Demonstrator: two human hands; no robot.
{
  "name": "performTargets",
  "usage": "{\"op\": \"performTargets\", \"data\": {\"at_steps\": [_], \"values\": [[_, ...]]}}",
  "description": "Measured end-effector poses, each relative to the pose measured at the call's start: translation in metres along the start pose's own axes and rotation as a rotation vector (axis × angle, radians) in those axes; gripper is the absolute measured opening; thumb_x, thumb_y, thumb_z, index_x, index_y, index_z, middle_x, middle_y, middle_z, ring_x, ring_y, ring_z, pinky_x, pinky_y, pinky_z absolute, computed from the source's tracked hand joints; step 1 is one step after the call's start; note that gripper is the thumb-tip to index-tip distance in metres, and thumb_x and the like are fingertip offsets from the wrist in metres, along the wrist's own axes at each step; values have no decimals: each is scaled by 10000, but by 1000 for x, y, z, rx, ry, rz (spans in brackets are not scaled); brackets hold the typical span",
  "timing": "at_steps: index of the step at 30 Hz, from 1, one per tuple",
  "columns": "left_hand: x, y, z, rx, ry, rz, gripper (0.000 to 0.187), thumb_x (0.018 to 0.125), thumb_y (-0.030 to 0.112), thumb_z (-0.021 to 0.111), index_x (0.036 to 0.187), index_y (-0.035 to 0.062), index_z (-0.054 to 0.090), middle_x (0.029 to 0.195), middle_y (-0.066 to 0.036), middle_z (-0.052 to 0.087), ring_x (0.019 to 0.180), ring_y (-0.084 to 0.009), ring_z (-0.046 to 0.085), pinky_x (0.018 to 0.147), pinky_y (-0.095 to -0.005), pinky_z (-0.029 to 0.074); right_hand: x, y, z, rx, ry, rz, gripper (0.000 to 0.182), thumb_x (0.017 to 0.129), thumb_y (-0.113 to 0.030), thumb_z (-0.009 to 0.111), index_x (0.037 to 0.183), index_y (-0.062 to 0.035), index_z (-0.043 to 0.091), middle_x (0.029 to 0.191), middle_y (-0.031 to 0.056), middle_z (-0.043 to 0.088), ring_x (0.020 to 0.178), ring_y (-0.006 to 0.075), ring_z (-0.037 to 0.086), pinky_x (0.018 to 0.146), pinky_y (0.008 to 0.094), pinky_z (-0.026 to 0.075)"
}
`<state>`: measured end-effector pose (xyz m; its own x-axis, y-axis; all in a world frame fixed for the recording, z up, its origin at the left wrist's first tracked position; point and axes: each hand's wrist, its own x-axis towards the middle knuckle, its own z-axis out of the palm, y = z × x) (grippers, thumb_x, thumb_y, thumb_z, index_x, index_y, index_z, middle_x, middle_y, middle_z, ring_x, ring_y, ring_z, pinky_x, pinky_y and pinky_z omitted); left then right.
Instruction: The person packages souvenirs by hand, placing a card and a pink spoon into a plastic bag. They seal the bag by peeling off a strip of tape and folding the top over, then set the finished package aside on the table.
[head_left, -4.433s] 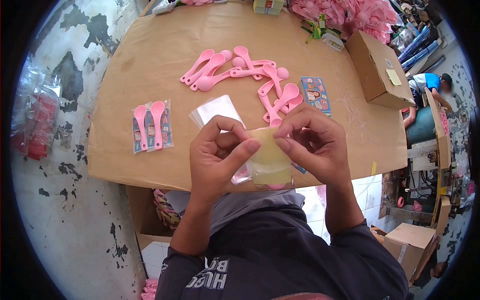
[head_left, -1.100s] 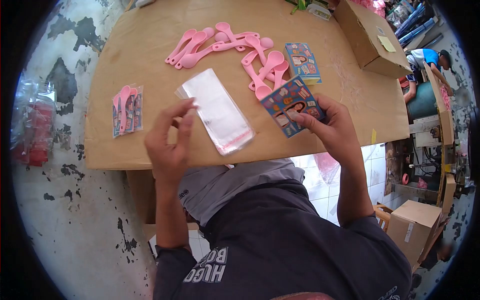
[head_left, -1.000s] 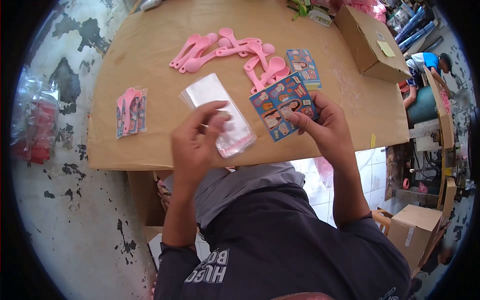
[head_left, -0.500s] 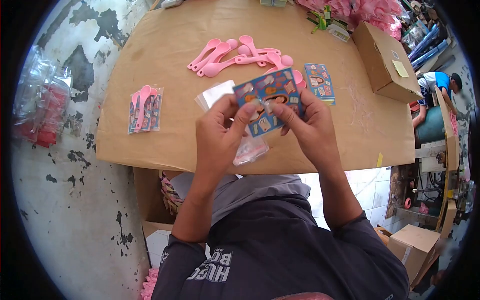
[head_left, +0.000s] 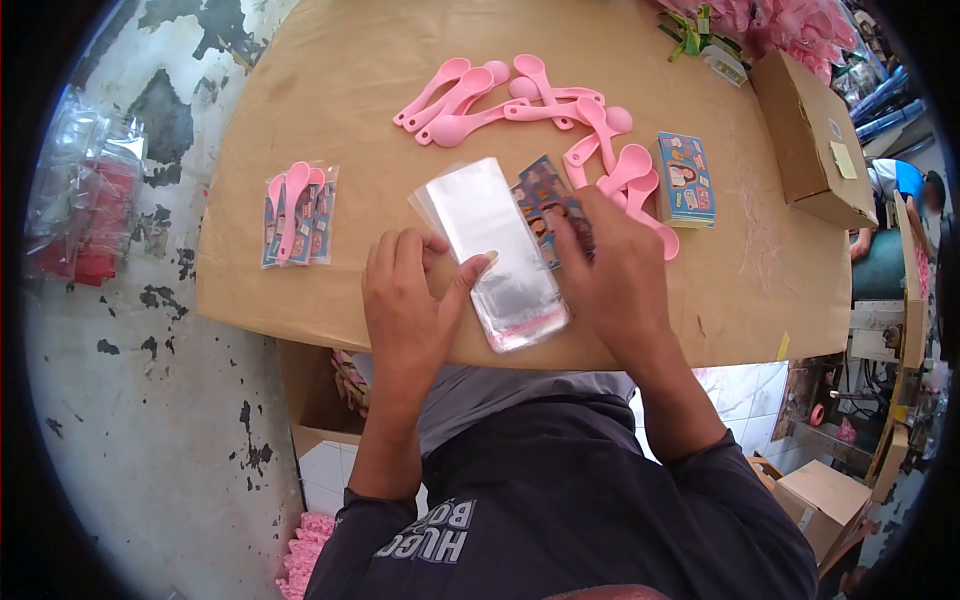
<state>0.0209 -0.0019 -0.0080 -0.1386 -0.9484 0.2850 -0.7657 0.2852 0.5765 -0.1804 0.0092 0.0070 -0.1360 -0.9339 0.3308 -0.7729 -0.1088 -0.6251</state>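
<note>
A stack of clear plastic bags (head_left: 478,225) lies slanted on the table in front of me. My left hand (head_left: 408,290) is at its left side, thumb on the bags and spread away from the bent fingers. Just right of the stack is a blue printed card (head_left: 540,195) with small pictures. My right hand (head_left: 615,270) has its fingers bent over the card's right part, which they hide. Pink plastic spoons (head_left: 468,125) lie in a loose group beyond the hands, some close to my right fingers. A pile of blue printed cards (head_left: 686,180) sits farther right.
At the left, filled bags (head_left: 298,215) hold cards, with pink spoons on top. A cardboard box (head_left: 810,140) stands at the table's right edge. Clear and red plastic packs (head_left: 85,190) hang on the left wall. Another person (head_left: 895,185) bends down at the far right.
Both hands have come apart and lowered. The card held up between them is now down beside the bags under my right hand; my left hand has moved to the bags. The view has shifted slightly.
</note>
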Motion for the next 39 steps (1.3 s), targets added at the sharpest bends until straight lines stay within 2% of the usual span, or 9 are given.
{"op": "performTargets", "data": {"at_steps": [7,15,19,21,25,28,34,36,39], "values": [[7,-11,-1,-73,26,-64,322,868,232,821,960,0,617,891,-105,576,811,-237,543,751,-385,466,-8,-20,17,69,-52,-157,92,922,-90,683,946,-48,606,823,155,663,752,340,659,665,454,503],[6,-25,-4,-140,22,-118,206,937,146,752,923,-26,638,793,-63,576,683,-148,511,627,-309,445,2,0,0,-46,29,-1,164,957,-136,718,1017,3,655,809,148,722,635,256,701,588,376,523],[4,-22,-5,-225,57,-178,216,950,152,733,861,-9,620,792,-92,607,676,-197,569,625,-358,463,-1,1,-8,-144,5,-16,172,956,-127,717,1043,14,669,874,162,726,679,261,712,598,364,532],[1,-25,-5,-373,117,-250,230,1015,190,687,938,-22,643,826,-28,640,704,-99,550,657,-249,460,-2,7,-8,-104,93,-91,194,957,-118,715,1080,29,688,945,155,723,744,239,716,593,349,524],[-4,-34,-4,-558,187,-226,219,1070,203,604,1019,-9,580,892,-81,702,736,-114,609,707,-250,502,4,7,-16,33,178,-81,111,968,-106,677,1023,-14,708,870,119,656,703,261,657,619,368,482],[-3,-33,-2,-994,238,-227,185,1098,177,533,1055,-1,502,948,-166,728,790,-167,684,731,-297,561,2,5,-20,230,190,-25,146,998,-122,668,1076,-5,704,825,53,627,676,141,614,587,310,461],[-4,-28,-2,-958,134,-250,147,1112,155,480,1110,16,434,971,-223,734,836,-223,734,755,-307,582,-13,-22,-23,924,-404,380,247,1056,-210,620,1133,24,630,807,-27,597,635,43,525,553,272,421],[-6,-32,-4,-932,148,-278,166,1114,169,474,1147,22,405,967,-233,733,866,-251,749,749,-313,594,-22,-24,-12,749,-466,201,226,1046,-201,623,1061,25,609,769,59,628,590,150,564,577,342,450],[-5,-33,-10,-1134,224,-341,193,1106,175,495,1183,33,389,1002,-243,728,877,-278,755,755,-328,612,-33,-20,3,536,-475,28,205,1041,-190,636,1088,10,632,711,51,606,587,91,493,547,275,411]]}}
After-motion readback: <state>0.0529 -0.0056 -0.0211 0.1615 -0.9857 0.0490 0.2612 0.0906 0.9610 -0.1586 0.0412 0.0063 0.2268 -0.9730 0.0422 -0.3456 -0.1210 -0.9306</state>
